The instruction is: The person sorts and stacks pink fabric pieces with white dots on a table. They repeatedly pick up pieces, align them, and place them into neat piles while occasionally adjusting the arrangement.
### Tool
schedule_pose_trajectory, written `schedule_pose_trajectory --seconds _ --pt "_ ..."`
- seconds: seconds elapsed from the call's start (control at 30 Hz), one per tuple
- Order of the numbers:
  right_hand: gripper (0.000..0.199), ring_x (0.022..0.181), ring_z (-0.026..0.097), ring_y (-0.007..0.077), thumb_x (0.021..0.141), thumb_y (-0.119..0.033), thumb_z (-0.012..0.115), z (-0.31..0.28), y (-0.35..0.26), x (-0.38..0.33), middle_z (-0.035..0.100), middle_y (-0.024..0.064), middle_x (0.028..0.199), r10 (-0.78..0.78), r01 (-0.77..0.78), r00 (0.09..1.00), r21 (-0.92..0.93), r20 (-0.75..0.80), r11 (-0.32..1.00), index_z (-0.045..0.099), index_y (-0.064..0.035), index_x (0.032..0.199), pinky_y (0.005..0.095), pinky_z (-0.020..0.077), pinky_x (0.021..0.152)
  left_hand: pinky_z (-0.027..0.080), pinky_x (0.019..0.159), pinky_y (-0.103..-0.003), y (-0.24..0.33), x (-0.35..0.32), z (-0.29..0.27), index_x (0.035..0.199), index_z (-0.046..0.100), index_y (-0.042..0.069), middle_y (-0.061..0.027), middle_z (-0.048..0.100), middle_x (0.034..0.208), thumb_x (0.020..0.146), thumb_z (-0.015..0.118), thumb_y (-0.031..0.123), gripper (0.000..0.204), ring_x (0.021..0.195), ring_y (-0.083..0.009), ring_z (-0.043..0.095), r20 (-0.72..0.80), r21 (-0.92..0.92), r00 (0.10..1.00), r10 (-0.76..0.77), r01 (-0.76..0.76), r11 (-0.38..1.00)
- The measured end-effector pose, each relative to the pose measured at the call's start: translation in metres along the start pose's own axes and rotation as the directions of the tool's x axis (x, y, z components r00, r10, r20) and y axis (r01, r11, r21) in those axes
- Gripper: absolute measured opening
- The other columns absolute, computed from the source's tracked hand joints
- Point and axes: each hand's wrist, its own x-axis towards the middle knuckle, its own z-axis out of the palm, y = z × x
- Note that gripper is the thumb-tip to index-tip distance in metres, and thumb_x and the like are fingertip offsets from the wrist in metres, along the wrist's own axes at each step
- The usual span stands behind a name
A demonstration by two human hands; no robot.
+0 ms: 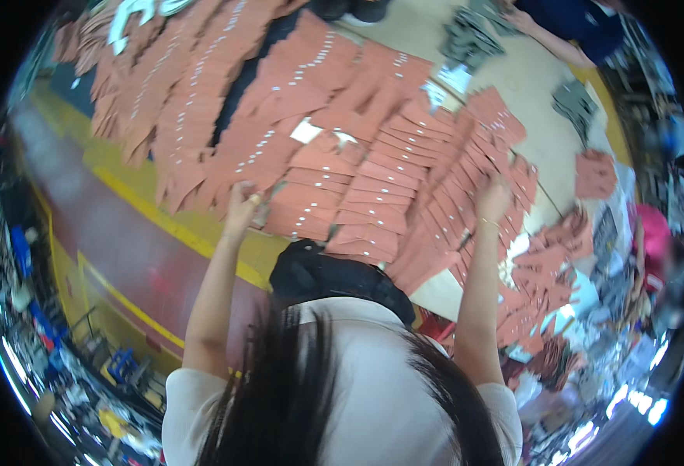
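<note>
Salmon-coloured cut fabric pieces [379, 186] lie in overlapping rows across the table, many with small white stickers. At the table's near left edge is my left hand [241, 205], beside a row of these pieces. Its fingers are bent, the thumb stands apart, and nothing shows between them. Farther right, my right hand [493, 197] rests on or just over another overlapping row [452, 211]. Blur and its downward angle hide the fingertips, so I cannot tell whether it grips a piece.
Another person's arm [552, 37] reaches over grey-green fabric pieces [472, 37] at the far right. More salmon pieces [540, 283] are heaped at the right, near plastic bags and scraps. A black bundle [334, 272] sits against the near table edge. Yellow edging [144, 190] borders the reddish floor [124, 233].
</note>
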Motion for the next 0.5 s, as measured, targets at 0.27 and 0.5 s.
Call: schedule_pose_trajectory --seconds 0.27,0.5 --pt "0.012 0.083 0.057 0.0305 0.079 -0.011 0.063 0.001 -0.005 -0.003 0.062 0.0103 0.086 -0.009 0.009 0.998 -0.004 -0.067 1.0 0.064 -0.008 0.091 0.0405 0.0453 0.078 0.041 0.052 -0.023 0.045 -0.012 0.043 0.108 0.054 0.005 0.0004 0.053 0.079 0.09 0.06 0.016 0.022 0.06 -0.0071 0.049 0.231 0.007 0.972 -0.043 0.043 0.999" --pt "0.013 0.093 0.052 0.0332 0.082 -0.01 0.058 0.006 -0.016 -0.01 0.055 0.011 0.096 0.095 -0.095 0.991 0.006 -0.097 0.995 0.061 -0.0074 0.095 0.0435 0.0449 0.078 0.043 0.058 -0.023 0.07 -0.002 0.129 0.105 0.058 0.003 0.0007 0.057 0.085 0.091 0.057 0.015 0.018 0.069 -0.007 0.052 0.381 0.18 0.913 0.144 -0.226 0.957"
